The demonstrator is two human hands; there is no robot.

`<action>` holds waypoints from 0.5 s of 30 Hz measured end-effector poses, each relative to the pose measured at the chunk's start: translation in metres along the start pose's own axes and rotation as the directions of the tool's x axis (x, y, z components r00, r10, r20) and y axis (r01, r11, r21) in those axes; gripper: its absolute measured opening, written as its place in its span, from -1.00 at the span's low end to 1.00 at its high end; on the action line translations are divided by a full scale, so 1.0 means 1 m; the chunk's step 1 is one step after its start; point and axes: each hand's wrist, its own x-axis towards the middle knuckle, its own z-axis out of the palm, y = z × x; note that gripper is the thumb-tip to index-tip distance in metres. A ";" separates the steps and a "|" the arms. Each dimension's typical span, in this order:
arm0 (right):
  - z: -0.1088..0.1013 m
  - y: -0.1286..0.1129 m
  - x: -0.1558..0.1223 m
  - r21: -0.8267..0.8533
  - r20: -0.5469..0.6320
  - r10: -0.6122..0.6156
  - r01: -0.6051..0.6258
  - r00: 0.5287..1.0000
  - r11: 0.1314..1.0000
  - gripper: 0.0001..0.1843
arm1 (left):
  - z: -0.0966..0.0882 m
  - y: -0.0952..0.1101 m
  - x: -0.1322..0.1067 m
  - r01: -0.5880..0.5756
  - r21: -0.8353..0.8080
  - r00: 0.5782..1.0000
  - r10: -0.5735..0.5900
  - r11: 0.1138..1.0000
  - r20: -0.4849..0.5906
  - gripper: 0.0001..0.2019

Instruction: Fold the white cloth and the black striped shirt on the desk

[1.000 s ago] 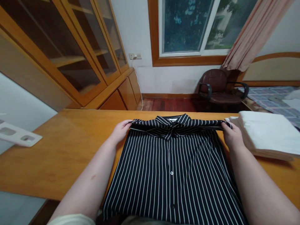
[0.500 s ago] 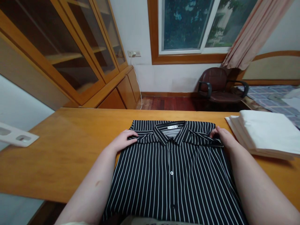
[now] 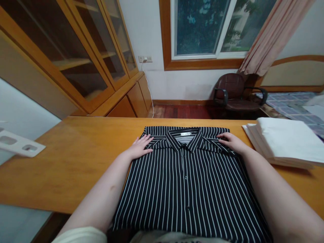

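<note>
A black shirt with white stripes (image 3: 187, 182) lies front side up on the wooden table, its buttoned collar (image 3: 186, 138) towards the far edge. My left hand (image 3: 141, 145) rests with spread fingers on the shirt's left shoulder. On the opposite shoulder, my right hand (image 3: 231, 141) lies with its fingers stretched out over the cloth. Both sleeves appear tucked behind, with striped cloth showing beyond the shoulders. The shirt's lower end reaches the near table edge, close to my body.
To the right stands a stack of folded white cloth or sheets (image 3: 286, 141). A white slotted plastic piece (image 3: 21, 143) juts in at the left over the wooden table (image 3: 63, 162). Beyond are a glass-door cabinet (image 3: 101, 81), a brown armchair (image 3: 233, 91) and a bed (image 3: 286, 101).
My right hand has moved inward from the shirt's edge onto its shoulder. My left hand has slid slightly forward and right, fingers spreading. The shirt has shifted a little away from me.
</note>
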 end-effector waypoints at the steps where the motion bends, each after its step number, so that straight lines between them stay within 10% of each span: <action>1: -0.001 0.001 0.003 -0.039 -0.001 -0.014 0.014 1.000 0.999 -0.59 | -0.002 0.000 0.002 0.000 0.004 1.000 0.000 1.000 0.005 -0.27; 9: 0.009 -0.048 -0.004 -0.374 -0.163 0.188 -0.237 0.969 0.897 -0.57 | -0.025 0.028 0.018 0.236 0.004 0.966 -0.235 0.972 0.105 -0.21; 15: 0.046 -0.086 -0.027 -0.270 -0.260 0.020 -0.092 0.965 0.958 -0.43 | -0.008 0.087 0.022 0.170 -0.111 0.939 -0.195 0.979 -0.283 -0.41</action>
